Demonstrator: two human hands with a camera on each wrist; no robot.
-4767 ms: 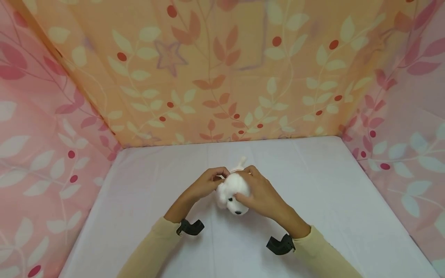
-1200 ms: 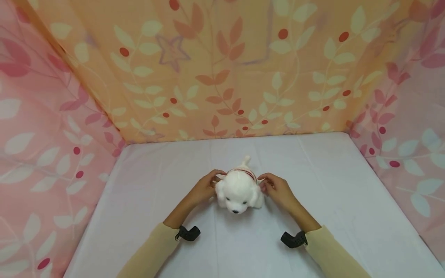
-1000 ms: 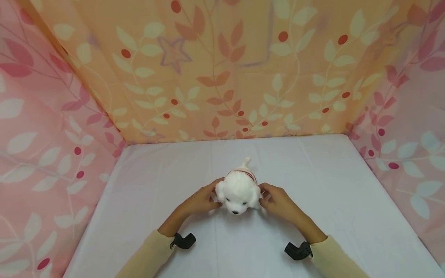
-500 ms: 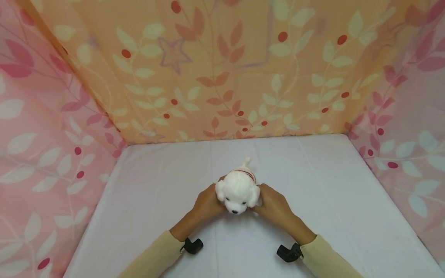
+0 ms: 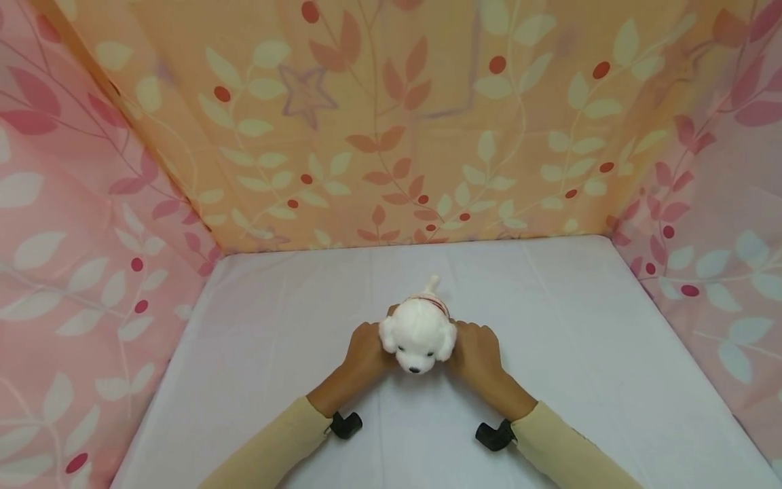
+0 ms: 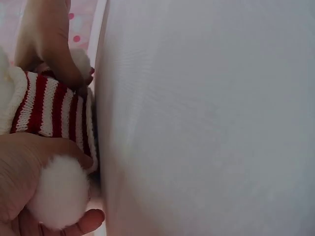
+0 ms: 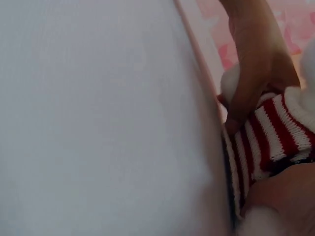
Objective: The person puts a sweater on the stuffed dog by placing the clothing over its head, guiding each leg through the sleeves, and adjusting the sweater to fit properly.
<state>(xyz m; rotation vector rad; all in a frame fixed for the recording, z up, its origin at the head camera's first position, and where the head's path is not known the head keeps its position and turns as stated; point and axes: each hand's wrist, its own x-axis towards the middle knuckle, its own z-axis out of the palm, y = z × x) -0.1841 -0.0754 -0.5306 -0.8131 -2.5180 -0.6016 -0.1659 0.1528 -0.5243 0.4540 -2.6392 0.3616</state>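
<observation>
White plush: toy dog, standing on the table near its middle, muzzle toward the person, tail toward the back curtain.
Knit: red-and-white striped sweater round the dog's body; a thin edge of it shows behind the head in the head view.
Left hand: pressed against the dog's left flank, fingers curled round the body; in the left wrist view a thumb lies over the sweater and the palm cups a white fluffy paw.
Right hand: against the dog's opposite flank, fingers curled in and gripping; in the right wrist view a fingertip digs into the sweater's edge.
Sleeves: pale yellow, one on each forearm, nearer the person than the dog.
Wrist units: black camera mounts under both wrists, just above the table, nearer than the dog.
Table cover: plain white cloth, faint creases either side of the dog.
Curtains: leaf-and-berry print, orange behind the dog, pink to both sides of it.
</observation>
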